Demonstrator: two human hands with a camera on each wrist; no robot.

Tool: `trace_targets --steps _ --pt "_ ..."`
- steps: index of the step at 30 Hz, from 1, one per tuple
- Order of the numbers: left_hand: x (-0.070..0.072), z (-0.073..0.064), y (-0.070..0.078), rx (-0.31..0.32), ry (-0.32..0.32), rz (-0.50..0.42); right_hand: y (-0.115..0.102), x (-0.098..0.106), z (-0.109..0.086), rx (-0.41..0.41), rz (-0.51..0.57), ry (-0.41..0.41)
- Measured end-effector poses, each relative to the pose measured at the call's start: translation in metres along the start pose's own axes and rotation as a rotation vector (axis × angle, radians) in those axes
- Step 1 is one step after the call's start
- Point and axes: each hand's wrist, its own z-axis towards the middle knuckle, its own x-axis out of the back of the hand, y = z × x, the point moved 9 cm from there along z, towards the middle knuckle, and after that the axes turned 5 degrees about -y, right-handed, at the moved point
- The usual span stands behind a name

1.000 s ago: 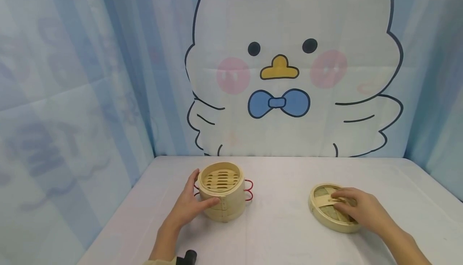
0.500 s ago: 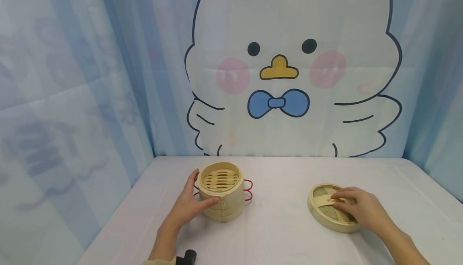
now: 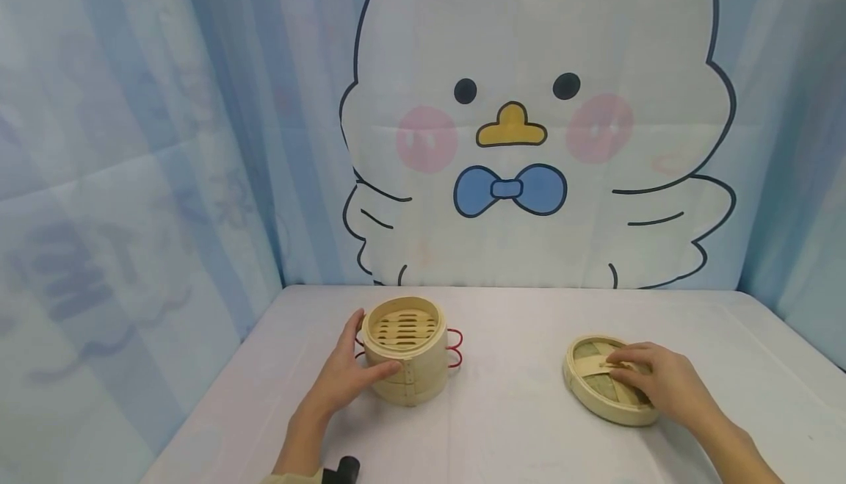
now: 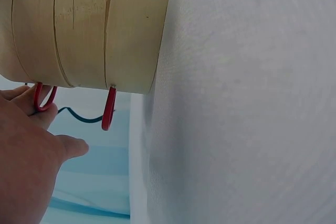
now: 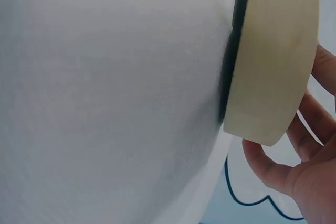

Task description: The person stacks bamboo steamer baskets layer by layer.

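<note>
A bamboo steamer stack (image 3: 423, 374) with a slatted top tier stands upright on the white table, left of centre. Red loop handles (image 3: 454, 348) stick out from its right side; more red loops (image 4: 109, 109) show in the left wrist view. My left hand (image 3: 340, 381) holds the stack from the left, thumb across the front and fingers round the far left side. Over to the right sits the round woven bamboo lid (image 3: 611, 405). My right hand (image 3: 670, 385) pinches the strap handle on the lid's top. In the right wrist view, the lid's pale rim (image 5: 273, 61) shows close to the cloth.
A white cloth covers the table (image 3: 509, 374), with bare cloth between the stack and the lid. Behind stands a curtain with a big cartoon bird (image 3: 509, 249). A blue-striped curtain (image 3: 132, 212) hangs along the left side.
</note>
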Motion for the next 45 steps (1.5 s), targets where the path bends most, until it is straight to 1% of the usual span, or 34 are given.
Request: trace_targets --steps 5,10,18,29,37,41,45 --pt "0.001 0.000 0.001 -0.003 0.004 0.002 -0.004 0.001 0.000 0.016 0.008 0.022" --pt "0.001 -0.001 0.001 0.008 0.009 0.002 -0.008 0.003 0.002 0.020 0.015 0.039" --pt "0.000 -0.001 0.002 0.005 0.010 0.009 -0.019 0.010 0.005 0.065 0.042 0.108" --pt "0.000 -0.001 0.001 0.003 0.011 0.013 -0.037 0.010 0.008 0.039 0.079 0.108" --pt "-0.001 0.000 0.001 0.016 0.011 0.014 -0.042 0.009 0.008 -0.003 0.172 0.130" --pt "-0.002 0.000 0.000 0.018 0.012 0.010 -0.049 0.010 0.010 0.005 0.179 0.142" --pt "0.000 -0.001 0.000 0.015 0.016 0.009 -0.060 0.014 0.013 0.044 0.203 0.185"
